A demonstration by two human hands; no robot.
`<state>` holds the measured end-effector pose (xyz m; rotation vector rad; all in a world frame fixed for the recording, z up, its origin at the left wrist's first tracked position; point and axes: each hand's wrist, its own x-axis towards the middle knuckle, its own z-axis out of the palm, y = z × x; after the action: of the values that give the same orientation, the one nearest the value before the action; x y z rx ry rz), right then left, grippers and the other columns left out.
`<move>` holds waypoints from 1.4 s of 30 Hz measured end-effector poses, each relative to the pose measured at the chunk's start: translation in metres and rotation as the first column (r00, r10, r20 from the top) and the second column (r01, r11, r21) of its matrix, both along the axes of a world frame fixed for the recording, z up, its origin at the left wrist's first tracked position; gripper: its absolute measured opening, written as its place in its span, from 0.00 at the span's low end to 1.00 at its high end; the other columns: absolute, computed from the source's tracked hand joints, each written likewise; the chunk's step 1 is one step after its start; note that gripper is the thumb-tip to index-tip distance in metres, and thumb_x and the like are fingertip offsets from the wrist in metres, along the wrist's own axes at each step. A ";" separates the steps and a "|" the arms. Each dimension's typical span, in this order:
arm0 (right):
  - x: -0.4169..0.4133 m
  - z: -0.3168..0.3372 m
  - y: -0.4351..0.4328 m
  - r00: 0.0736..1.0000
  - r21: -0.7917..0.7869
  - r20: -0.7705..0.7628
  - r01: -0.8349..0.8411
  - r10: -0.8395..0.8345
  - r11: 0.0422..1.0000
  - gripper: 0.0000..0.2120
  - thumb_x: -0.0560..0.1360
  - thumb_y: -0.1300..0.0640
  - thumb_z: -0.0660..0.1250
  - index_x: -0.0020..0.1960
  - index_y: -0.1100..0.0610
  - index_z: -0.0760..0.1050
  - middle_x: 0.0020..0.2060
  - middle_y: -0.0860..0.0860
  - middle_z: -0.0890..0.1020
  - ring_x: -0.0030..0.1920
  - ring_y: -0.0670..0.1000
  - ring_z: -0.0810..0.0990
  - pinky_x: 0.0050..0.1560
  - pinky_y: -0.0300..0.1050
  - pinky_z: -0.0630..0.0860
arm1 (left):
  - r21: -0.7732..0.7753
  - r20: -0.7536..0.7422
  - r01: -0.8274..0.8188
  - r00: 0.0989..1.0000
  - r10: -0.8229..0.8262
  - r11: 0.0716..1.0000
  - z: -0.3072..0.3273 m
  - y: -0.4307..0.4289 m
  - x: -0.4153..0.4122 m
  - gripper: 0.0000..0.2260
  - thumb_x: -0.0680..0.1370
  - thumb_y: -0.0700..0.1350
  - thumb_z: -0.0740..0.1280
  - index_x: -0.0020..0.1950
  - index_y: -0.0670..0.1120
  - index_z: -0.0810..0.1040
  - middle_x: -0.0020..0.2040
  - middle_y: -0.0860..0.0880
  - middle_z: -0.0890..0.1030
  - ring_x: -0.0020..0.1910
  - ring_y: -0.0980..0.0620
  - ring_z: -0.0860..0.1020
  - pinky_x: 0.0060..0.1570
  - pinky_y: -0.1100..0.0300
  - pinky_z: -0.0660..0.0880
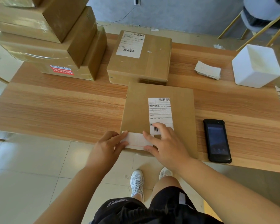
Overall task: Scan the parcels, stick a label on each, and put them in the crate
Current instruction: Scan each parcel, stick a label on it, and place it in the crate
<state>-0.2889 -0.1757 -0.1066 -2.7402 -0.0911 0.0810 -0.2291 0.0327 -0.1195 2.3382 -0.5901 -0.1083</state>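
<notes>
the left hand [108,146] is pinching the left end of a small white label [136,140] between forefinger and thumb, while the right hand [165,146] is spreading its fingers flat, its forefinger and thumb pressing on the label's right end and its other fingers resting further up. the label is lying across the near edge of a flat brown cardboard parcel [158,94]; it is plain white, with a thin red line running along its near side. the parcel is sitting at the near edge of the wooden table [71,102], in the middle, and is carrying a printed white shipping slip [160,113] with barcodes at its far and near ends, the near one lying partly under the right hand's fingers. a black handheld scanner [217,141] is lying screen up just to the right of the parcel. beyond it, touching its far edge, a thicker brown parcel [139,65] is showing its own slip. further right, a pile of paper slips [208,70] is lying near a white open-topped container [255,67]. at the far left, taped brown boxes [47,38] are standing stacked, the lowest bearing a red sticker [61,70].
</notes>
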 end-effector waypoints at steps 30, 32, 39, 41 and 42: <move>0.018 0.012 -0.122 0.849 0.517 -0.403 0.518 -0.340 0.681 0.09 0.71 0.40 0.68 0.49 0.36 0.70 0.48 0.35 0.78 0.48 0.35 0.76 0.42 0.35 0.71 | -0.172 -0.558 -0.579 0.724 0.405 0.797 0.018 -0.024 -0.004 0.09 0.71 0.55 0.72 0.50 0.62 0.77 0.48 0.61 0.82 0.47 0.62 0.80 0.45 0.60 0.76; 0.029 0.018 -0.110 0.890 0.565 -0.354 0.447 -0.286 0.693 0.12 0.70 0.39 0.69 0.50 0.36 0.72 0.48 0.36 0.80 0.49 0.35 0.78 0.45 0.37 0.74 | -0.235 -0.559 -0.651 0.698 0.448 0.722 0.025 -0.008 -0.016 0.11 0.71 0.52 0.73 0.50 0.62 0.77 0.49 0.60 0.82 0.49 0.60 0.81 0.47 0.57 0.77; 0.092 0.040 -0.019 0.962 0.660 -0.270 0.216 -0.040 0.720 0.18 0.67 0.41 0.72 0.55 0.44 0.76 0.50 0.38 0.82 0.49 0.40 0.81 0.51 0.47 0.78 | -0.367 -0.537 -0.802 0.596 0.596 0.471 0.045 0.072 -0.037 0.14 0.71 0.40 0.73 0.54 0.50 0.76 0.51 0.56 0.81 0.47 0.59 0.81 0.37 0.68 0.77; 0.110 0.046 0.019 0.966 0.663 -0.258 0.151 0.035 0.734 0.20 0.65 0.39 0.71 0.54 0.43 0.76 0.50 0.37 0.82 0.49 0.39 0.81 0.50 0.46 0.78 | -0.378 -0.533 -0.823 0.567 0.628 0.423 0.048 0.104 -0.040 0.15 0.71 0.39 0.72 0.55 0.49 0.75 0.52 0.54 0.80 0.46 0.57 0.81 0.35 0.69 0.76; 0.119 0.048 0.040 0.965 0.665 -0.252 0.120 0.069 0.737 0.20 0.64 0.38 0.71 0.54 0.43 0.76 0.49 0.36 0.82 0.49 0.39 0.81 0.49 0.45 0.78 | -0.381 -0.529 -0.832 0.553 0.644 0.402 0.049 0.121 -0.041 0.15 0.71 0.40 0.72 0.55 0.49 0.75 0.52 0.54 0.80 0.46 0.57 0.80 0.34 0.69 0.76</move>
<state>-0.1704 -0.1357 -0.0584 -1.9677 -0.0024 0.3339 -0.2703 0.1538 -0.0700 1.6727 0.5905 0.1378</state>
